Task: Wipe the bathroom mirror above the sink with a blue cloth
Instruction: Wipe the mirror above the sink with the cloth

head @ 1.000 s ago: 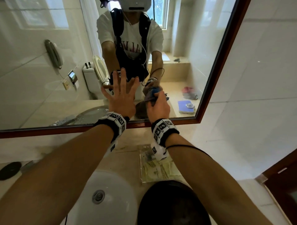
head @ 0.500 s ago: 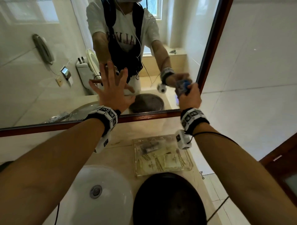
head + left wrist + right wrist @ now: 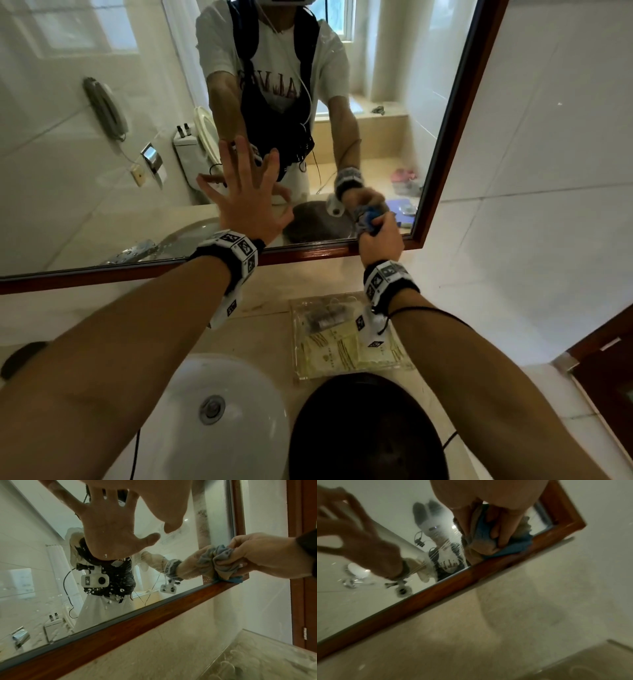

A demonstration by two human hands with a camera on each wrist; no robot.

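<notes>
My left hand (image 3: 245,200) lay flat on the mirror (image 3: 85,178), fingers spread and straight, palm pressed to the glass a little above the bottom rail of the wooden frame (image 3: 308,251). My right hand (image 3: 380,236) was closed around the blue cloth (image 3: 364,219), fingers curled into the bunched fabric and pushing it against the glass in the mirror's lower right corner.

The cloth (image 3: 224,563) looked crumpled into a wad, blue on one face and greyish-tan on the folds, with a blue edge hanging down onto the frame's bottom rail. From the right wrist view, which was blurred, the cloth (image 3: 489,534) sat right where the bottom rail met the side rail. Water droplets speckled the glass near my left palm (image 3: 109,531).

The cloth had the frame directly below and to the right of it; open glass stretched up and to the left of that corner, past my left hand.

Below the mirror, on the counter, sat a clear tray (image 3: 298,363) holding yellowish packets and a small dark item I could not make out. Left of the tray was the white sink (image 3: 178,411), and in front of the tray a dark round object (image 3: 366,431).
</notes>
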